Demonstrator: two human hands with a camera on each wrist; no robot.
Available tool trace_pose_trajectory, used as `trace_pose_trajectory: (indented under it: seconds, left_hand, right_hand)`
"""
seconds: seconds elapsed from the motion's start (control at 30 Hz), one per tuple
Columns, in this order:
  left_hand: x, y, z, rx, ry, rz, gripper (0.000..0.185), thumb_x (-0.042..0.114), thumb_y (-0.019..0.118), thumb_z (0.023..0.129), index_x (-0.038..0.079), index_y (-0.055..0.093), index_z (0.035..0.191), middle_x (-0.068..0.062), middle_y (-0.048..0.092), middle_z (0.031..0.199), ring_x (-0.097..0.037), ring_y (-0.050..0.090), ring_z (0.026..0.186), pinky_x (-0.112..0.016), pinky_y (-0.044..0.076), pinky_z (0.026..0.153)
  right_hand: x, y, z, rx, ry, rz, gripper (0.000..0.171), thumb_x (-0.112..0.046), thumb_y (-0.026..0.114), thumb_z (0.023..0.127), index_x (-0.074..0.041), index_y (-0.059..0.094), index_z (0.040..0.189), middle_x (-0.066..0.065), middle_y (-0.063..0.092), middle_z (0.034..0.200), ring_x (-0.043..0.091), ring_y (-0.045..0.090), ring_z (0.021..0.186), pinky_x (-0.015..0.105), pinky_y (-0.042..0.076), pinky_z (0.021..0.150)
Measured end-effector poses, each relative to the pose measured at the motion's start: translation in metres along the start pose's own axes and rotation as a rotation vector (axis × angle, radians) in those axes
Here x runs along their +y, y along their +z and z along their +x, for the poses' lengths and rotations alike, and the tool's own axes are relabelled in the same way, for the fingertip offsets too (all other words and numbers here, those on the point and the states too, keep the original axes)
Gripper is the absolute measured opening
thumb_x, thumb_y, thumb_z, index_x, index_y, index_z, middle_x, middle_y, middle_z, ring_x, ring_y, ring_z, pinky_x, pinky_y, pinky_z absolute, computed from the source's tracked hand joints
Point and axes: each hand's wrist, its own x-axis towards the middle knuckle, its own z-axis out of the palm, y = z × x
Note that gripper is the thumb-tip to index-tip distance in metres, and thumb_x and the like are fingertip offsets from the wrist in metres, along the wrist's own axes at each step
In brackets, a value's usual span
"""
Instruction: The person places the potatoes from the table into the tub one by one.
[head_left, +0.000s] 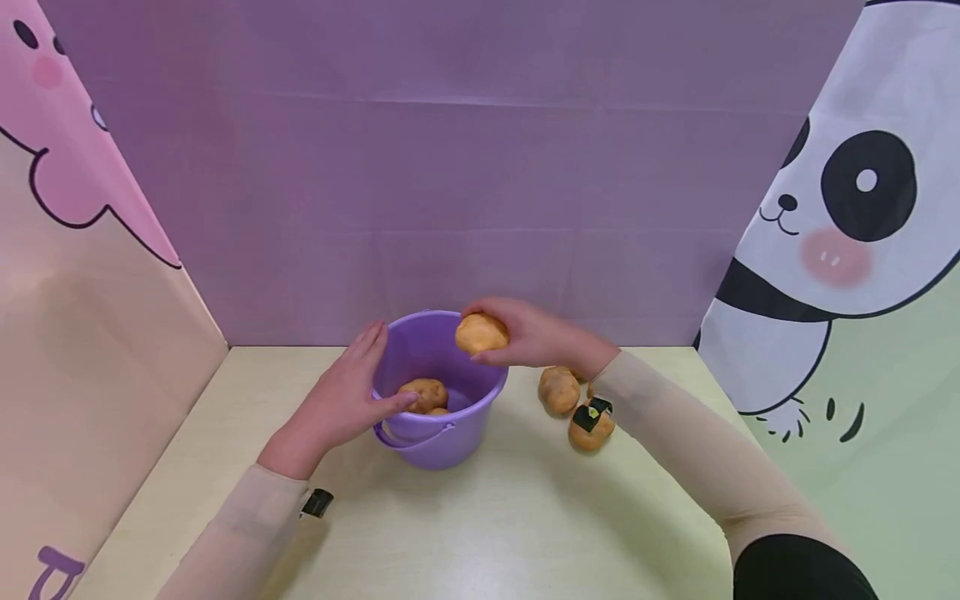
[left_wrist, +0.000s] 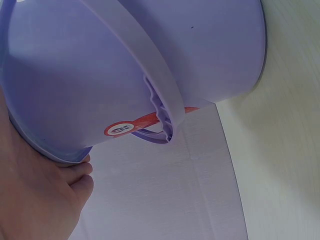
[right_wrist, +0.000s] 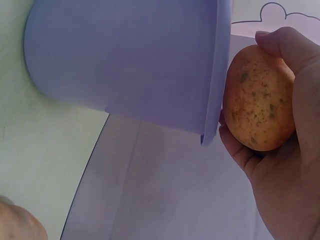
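Right grip holds oval potato: orange, speckled, perhaps browner where shaded.

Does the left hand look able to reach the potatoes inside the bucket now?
Probably yes: the left hand is at the bucket, whose top is open, and nothing seems to block the way to the potatoes inside.

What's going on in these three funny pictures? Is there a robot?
No robot! A person is working with two bare hands: the left grip and the right grip. The wide picture looks down from a camera on the person's head. The other two come from cameras on the left and right wrists. On the table stands a purple bucket with potatoes inside; more potatoes lie to its right. The right grip holds one potato just above the bucket's rim. The left grip touches the bucket's other side.
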Motion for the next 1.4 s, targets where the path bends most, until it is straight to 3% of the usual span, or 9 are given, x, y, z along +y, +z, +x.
trace_pose_trajectory:
  seconds: [0.4,0.7,1.4]
  left_hand:
    - [0.0,0.0,0.001,-0.002,0.002,-0.004,0.117,0.058,0.08,0.097,-0.011,0.02,0.171,-0.028,0.016,0.181,-0.044,0.015,0.168,-0.064,0.024,0.132]
    - [-0.001,-0.002,0.0,-0.015,-0.003,-0.006,0.122,0.071,0.073,0.097,-0.01,0.019,0.171,-0.027,0.016,0.181,-0.043,0.013,0.169,-0.063,0.022,0.133]
    - [0.0,-0.003,-0.001,-0.017,-0.011,-0.007,0.123,0.073,0.071,0.097,-0.01,0.019,0.171,-0.026,0.015,0.182,-0.044,0.013,0.169,-0.063,0.022,0.133]
  right_hand:
    - [-0.005,0.013,0.023,-0.035,-0.069,-0.031,0.067,-0.029,0.09,0.094,-0.002,0.062,0.149,0.007,0.07,0.135,0.021,0.065,0.113,0.036,0.055,0.099]
    - [-0.008,0.026,0.037,-0.064,-0.1,-0.04,0.069,-0.03,0.09,0.093,0.0,0.061,0.148,0.009,0.07,0.136,0.021,0.065,0.116,0.033,0.053,0.102]
    - [-0.001,0.044,0.052,-0.131,-0.102,-0.035,0.068,-0.03,0.087,0.096,0.0,0.059,0.15,0.011,0.068,0.139,0.02,0.064,0.116,0.031,0.052,0.103]
